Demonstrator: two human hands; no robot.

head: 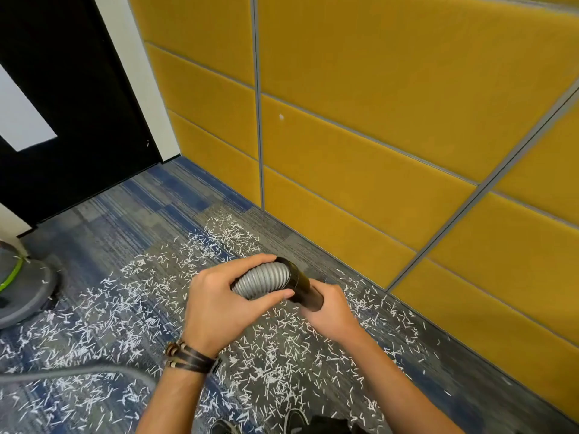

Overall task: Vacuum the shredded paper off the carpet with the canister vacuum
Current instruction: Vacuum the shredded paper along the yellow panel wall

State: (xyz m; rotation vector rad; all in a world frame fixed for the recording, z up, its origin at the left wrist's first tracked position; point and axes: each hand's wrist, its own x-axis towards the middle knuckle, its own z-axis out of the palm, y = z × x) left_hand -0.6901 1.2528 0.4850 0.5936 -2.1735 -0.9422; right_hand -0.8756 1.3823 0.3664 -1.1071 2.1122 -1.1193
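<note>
White shredded paper (131, 296) lies scattered thickly over the blue-grey carpet (125, 214). My left hand (225, 305) grips the grey ribbed vacuum hose (266, 280) just behind its black collar. My right hand (329, 311) grips the black tube end (305, 291) from below and to the right. Both hands hold the hose end in the air above the paper. The grey canister vacuum (22, 286) with a green stripe sits on the carpet at the far left, partly cut off by the frame edge.
A yellow padded wall (391, 136) runs along the right side and meets the carpet close behind the hands. A black door (72, 120) stands at the back left. A grey hose section (94, 371) crosses the floor at lower left. My shoes (294, 418) show at the bottom.
</note>
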